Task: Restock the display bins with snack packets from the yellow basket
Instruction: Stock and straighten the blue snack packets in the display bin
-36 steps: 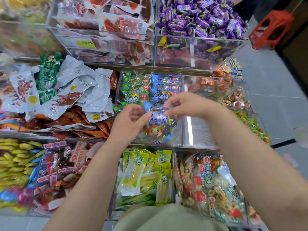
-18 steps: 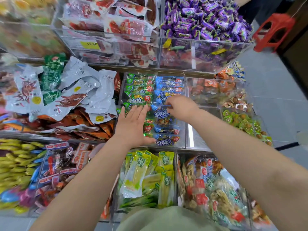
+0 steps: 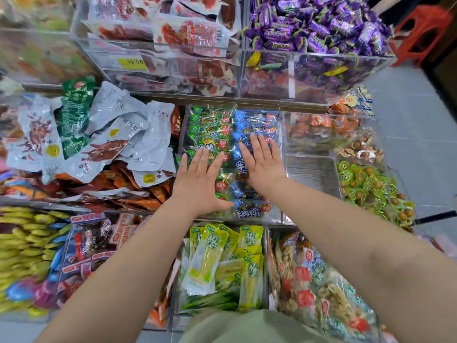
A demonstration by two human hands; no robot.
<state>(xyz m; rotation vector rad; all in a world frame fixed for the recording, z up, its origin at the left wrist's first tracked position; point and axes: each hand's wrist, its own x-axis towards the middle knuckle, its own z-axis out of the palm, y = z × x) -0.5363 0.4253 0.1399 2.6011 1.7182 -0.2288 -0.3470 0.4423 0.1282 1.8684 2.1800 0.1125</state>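
Smoothing down the middle display bin with left hand spread flat on green packets and right hand flat on blue packets. Pinched between both a second ago, now laid in place. Probably time to return to the yellow basket, out of view.

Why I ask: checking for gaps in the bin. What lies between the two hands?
Head view: no bare gap. Between the left hand and right hand lie green snack packets beside blue snack packets.
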